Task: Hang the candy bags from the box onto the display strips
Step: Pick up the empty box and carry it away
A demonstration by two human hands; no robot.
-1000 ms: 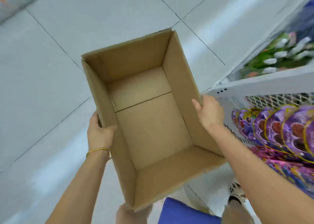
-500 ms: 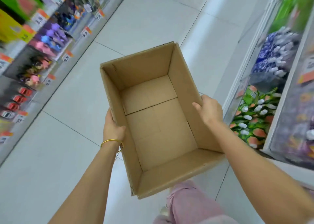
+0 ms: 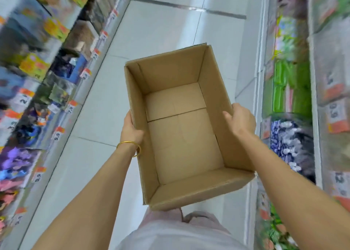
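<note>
I am looking down an aisle of pale floor [image 3: 170, 22] running between the left shelves [image 3: 47, 69] and the right shelves [image 3: 303, 98]. Both are stocked with coloured packets too blurred for me to name, and I cannot pick out any display strips among them. The cardboard box [image 3: 170, 73] hangs in front of the body, well clear of the floor, open top tilted toward the camera. I judge it is carried this way so its inside can be checked at a glance, and the inside shows only bare cardboard, not one candy bag. By my reading the hanging is done, or the box is headed for a refill; the view does not settle which. Both forearms reach forward and slightly inward, one to each long wall, which steadies a light, empty load. The left hand [image 3: 130, 130] grips the left wall with its thumb hooked over the rim, its fingers hidden on the outer face. The right hand [image 3: 240, 120] clasps the right wall the same way, thumb inside and fingers wrapped outside and out of sight. A thin gold bangle [image 3: 128, 142] sits at the left wrist, just beside the box.
</note>
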